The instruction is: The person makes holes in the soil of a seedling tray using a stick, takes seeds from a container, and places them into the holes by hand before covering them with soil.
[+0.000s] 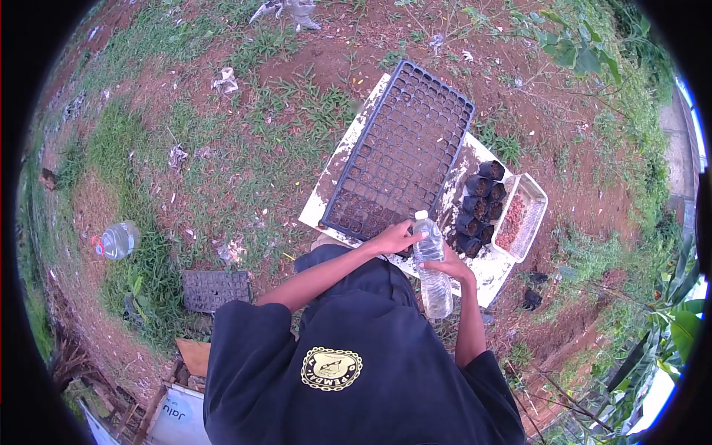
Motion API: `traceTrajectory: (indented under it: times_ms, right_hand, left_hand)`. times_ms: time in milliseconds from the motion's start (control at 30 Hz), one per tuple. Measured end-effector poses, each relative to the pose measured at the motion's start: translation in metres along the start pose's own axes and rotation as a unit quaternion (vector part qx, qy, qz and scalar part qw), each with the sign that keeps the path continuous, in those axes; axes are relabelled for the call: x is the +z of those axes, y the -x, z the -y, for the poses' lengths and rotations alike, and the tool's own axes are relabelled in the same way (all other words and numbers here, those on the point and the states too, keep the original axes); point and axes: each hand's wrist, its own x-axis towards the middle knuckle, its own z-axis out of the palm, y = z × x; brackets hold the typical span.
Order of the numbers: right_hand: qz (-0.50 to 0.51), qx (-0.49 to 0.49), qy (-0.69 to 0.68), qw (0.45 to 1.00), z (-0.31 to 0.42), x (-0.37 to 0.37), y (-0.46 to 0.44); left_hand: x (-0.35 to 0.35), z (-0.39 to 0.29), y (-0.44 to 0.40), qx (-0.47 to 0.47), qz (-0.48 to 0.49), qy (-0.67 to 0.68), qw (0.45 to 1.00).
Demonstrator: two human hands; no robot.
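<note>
While the right hand (450,265) wraps its fingers round the clear plastic bottle (434,278), the left hand (393,239) bunches its fingers narrowly against it, just below the white cap (421,215). It's at the seedling tray's (401,148) near end, with black grow bags (479,208) and a plastic container (539,210) of reddish pieces (512,225) to the right.

Clear ribbed plastic bottle (433,285), white cap (421,215) on, in right hand (451,267), left hand (394,239) by its neck; base toward wearer.
</note>
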Motion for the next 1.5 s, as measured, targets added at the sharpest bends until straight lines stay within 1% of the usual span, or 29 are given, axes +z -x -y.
traceTrajectory:
  times_ms: [167, 233, 300, 333, 367, 400, 433, 500, 533, 567, 633, 667, 700, 767, 833, 900, 933, 967, 1067, 1133, 1167, 1233, 1267, 1300, 1367, 1400, 1433, 1467, 1500]
  right_hand:
    - [-0.033, -0.018, 0.010, 0.999, 0.001, 0.004, 0.005]
    - [-0.067, -0.023, 0.029, 0.997, -0.006, 0.005, 0.006]
    - [-0.083, -0.051, 0.008, 0.995, -0.012, 0.008, 0.009]
    - [-0.085, -0.084, -0.032, 0.992, -0.014, 0.008, 0.012]
    - [-0.088, -0.117, -0.073, 0.987, -0.016, 0.008, 0.014]
    - [-0.128, -0.122, -0.086, 0.980, -0.004, 0.009, 0.022]
    - [-0.134, -0.123, -0.091, 0.979, -0.002, 0.006, 0.026]
    - [-0.180, -0.157, -0.163, 0.957, -0.002, -0.006, 0.033]
    - [-0.217, -0.174, -0.149, 0.949, 0.000, -0.012, 0.034]
    - [-0.249, -0.188, -0.135, 0.940, 0.001, -0.020, 0.034]
    - [-0.325, -0.237, -0.138, 0.905, 0.022, -0.030, 0.033]
    - [-0.347, -0.250, -0.122, 0.896, 0.028, -0.038, 0.027]
    - [-0.368, -0.262, -0.106, 0.886, 0.034, -0.048, 0.021]
    - [-0.446, -0.276, -0.125, 0.842, 0.041, -0.058, -0.001]
    - [-0.559, -0.308, -0.088, 0.765, 0.036, -0.071, -0.037]
    - [-0.551, -0.344, -0.186, 0.737, 0.061, -0.072, -0.053]
    - [-0.538, -0.365, -0.222, 0.726, 0.067, -0.075, -0.064]
    - [-0.568, -0.342, -0.191, 0.723, 0.071, -0.080, -0.075]
    - [-0.572, -0.344, -0.179, 0.723, 0.075, -0.084, -0.096]
    - [-0.554, -0.340, -0.094, 0.754, 0.080, -0.080, -0.097]
    - [-0.556, -0.340, -0.096, 0.753, 0.080, -0.078, -0.096]
    - [-0.580, -0.336, -0.166, 0.723, 0.077, -0.072, -0.093]
    - [-0.599, -0.320, -0.164, 0.716, 0.070, -0.072, -0.098]
    - [-0.599, -0.316, -0.166, 0.717, 0.068, -0.070, -0.092]
    - [-0.589, -0.235, -0.155, 0.758, 0.064, -0.066, -0.080]
    - [-0.588, -0.259, -0.128, 0.755, 0.055, -0.066, -0.082]
    - [-0.589, -0.256, -0.130, 0.756, 0.044, -0.064, -0.089]
    - [-0.580, -0.315, -0.152, 0.735, 0.034, -0.062, -0.096]
    - [-0.570, -0.372, -0.173, 0.712, 0.027, -0.060, -0.099]
  left_hand:
    - [-0.007, -0.002, -0.002, 0.034, 0.005, -0.012, 0.999]
    - [-0.013, -0.009, 0.000, 0.048, 0.014, -0.025, 0.998]
    - [-0.020, -0.014, 0.005, 0.078, 0.048, 0.013, 0.996]
    - [-0.027, -0.017, 0.006, 0.084, 0.048, 0.025, 0.995]
    - [-0.034, -0.020, 0.010, 0.083, 0.016, 0.051, 0.995]
    - [-0.041, -0.020, 0.010, 0.085, -0.030, 0.074, 0.993]
    - [-0.048, -0.020, 0.009, 0.088, -0.076, 0.098, 0.988]
    - [-0.064, -0.019, 0.006, 0.085, -0.171, 0.133, 0.973]
    - [-0.068, -0.017, 0.005, 0.110, -0.239, 0.136, 0.955]
    - [-0.074, -0.015, 0.006, 0.112, -0.232, 0.128, 0.958]
    - [-0.083, -0.016, 0.005, 0.150, -0.287, 0.143, 0.935]
    - [-0.083, -0.019, 0.007, 0.144, -0.291, 0.157, 0.933]
    - [-0.084, -0.019, 0.007, 0.147, -0.283, 0.150, 0.936]
    - [-0.091, -0.014, 0.005, 0.099, -0.223, 0.155, 0.957]
    - [-0.089, -0.010, 0.001, 0.091, -0.193, 0.127, 0.969]
    - [-0.075, -0.024, 0.009, 0.157, -0.252, -0.003, 0.955]
    - [-0.076, -0.024, 0.012, 0.150, -0.244, -0.042, 0.957]
    - [-0.076, -0.023, 0.014, 0.153, -0.239, -0.047, 0.958]
    - [-0.077, -0.024, 0.020, 0.137, -0.228, -0.101, 0.959]
    - [-0.077, -0.026, 0.026, 0.128, -0.230, -0.093, 0.960]
    - [-0.078, -0.027, 0.027, 0.117, -0.235, -0.081, 0.961]
    - [-0.080, -0.023, 0.025, 0.118, -0.239, -0.088, 0.960]
    - [-0.080, -0.019, 0.027, 0.117, -0.242, -0.095, 0.958]
    - [-0.081, -0.018, 0.028, 0.113, -0.241, -0.096, 0.959]
    - [-0.083, -0.019, 0.024, 0.134, -0.222, -0.218, 0.941]
    - [-0.082, -0.020, 0.024, 0.132, -0.219, -0.218, 0.942]
    - [-0.081, -0.022, 0.024, 0.143, -0.199, -0.281, 0.928]
    - [-0.079, -0.024, 0.025, 0.154, -0.179, -0.342, 0.910]
    - [-0.077, -0.025, 0.025, 0.153, -0.176, -0.343, 0.910]
